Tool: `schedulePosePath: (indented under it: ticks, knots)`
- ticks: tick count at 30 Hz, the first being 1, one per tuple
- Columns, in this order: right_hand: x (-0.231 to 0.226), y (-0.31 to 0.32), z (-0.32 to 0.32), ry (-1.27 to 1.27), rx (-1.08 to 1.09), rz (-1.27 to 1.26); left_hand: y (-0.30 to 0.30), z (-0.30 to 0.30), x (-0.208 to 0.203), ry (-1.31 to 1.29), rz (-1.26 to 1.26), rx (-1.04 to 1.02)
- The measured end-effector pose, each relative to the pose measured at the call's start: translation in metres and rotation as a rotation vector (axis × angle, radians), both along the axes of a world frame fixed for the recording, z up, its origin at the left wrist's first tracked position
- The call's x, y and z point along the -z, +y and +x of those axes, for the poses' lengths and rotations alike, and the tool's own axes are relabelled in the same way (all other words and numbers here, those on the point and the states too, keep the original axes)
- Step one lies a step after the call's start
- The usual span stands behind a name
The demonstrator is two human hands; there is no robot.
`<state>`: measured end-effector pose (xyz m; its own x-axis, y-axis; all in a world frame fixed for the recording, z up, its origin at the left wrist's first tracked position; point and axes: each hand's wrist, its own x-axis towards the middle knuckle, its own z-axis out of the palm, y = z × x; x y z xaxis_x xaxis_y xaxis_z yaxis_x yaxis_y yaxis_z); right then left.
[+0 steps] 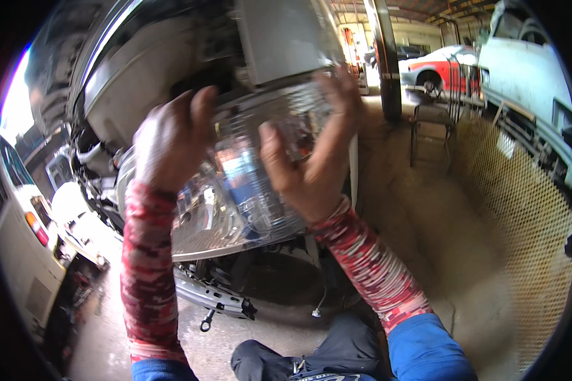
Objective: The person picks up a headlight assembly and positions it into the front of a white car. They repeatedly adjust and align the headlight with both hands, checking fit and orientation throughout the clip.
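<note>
A large clear headlight sits at the front corner of a vehicle, its lens full of reflections. My right hand is spread over the right part of the lens, thumb apart from the fingers. Over the headlight's upper left edge is my left hand, blurred, with its thumb apart and the other fingers partly hidden. Neither hand is visibly wrapped around anything; whether they touch the lens I cannot tell. Red patterned sleeves cover both forearms.
Below the headlight runs a bare metal bumper bar with a tow eye. A cable connector hangs nearby. A metal stool, a mesh panel and a dark post stand right. A white vehicle is at left.
</note>
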<state>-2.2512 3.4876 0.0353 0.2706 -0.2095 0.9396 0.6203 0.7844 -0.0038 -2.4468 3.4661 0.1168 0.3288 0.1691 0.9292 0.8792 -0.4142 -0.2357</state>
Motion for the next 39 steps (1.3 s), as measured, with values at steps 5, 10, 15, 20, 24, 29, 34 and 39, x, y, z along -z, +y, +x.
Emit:
schedulePosePath:
  ticks: [5,10,15,20,24,29,34,39]
  knots:
    - [0.078,-0.001,0.021,0.157,-0.301,-0.147,0.017,-0.035,-0.004,0.457,0.206,-0.545]
    - [0.164,0.012,0.040,0.519,-0.717,-0.541,0.017,-0.072,-0.022,0.372,-0.030,-0.438]
    - [0.191,0.042,0.058,0.301,-0.801,-0.679,0.012,-0.073,-0.021,-0.576,-0.414,0.143]
    - [0.185,0.046,0.055,0.378,-1.336,-0.717,-0.008,-0.064,-0.017,-0.510,-0.446,0.067]
    - [0.192,0.052,0.060,0.151,-1.291,-0.732,-0.020,-0.061,-0.018,-0.400,-0.397,-0.091]
    - [0.191,0.054,0.065,-0.360,-1.271,-0.832,-0.028,-0.058,-0.018,-0.638,-0.346,0.038]
    - [0.193,0.055,0.066,-0.800,-1.126,-0.712,-0.043,-0.061,-0.025,-0.522,-0.548,0.149]
    - [0.197,0.057,0.069,-0.943,-1.128,-0.594,-0.045,-0.068,-0.027,-0.587,-0.477,0.165]
